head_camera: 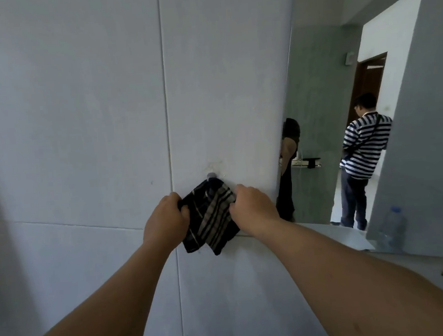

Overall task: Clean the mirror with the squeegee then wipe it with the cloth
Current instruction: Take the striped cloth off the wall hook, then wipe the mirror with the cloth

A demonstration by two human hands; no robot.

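Both hands gripped the dark striped woven cloth (pixel 210 216) hanging from a small grey wall hook (pixel 211 175) on the pale tiled wall (pixel 81 125): left hand (pixel 166 219) pinching one edge, right hand (pixel 252 207) the other. A sharp tug could snag it or loosen the hook. The large frameless mirror (pixel 342 107) stood just right; no squeegee showed, and the fingertips were buried in fabric
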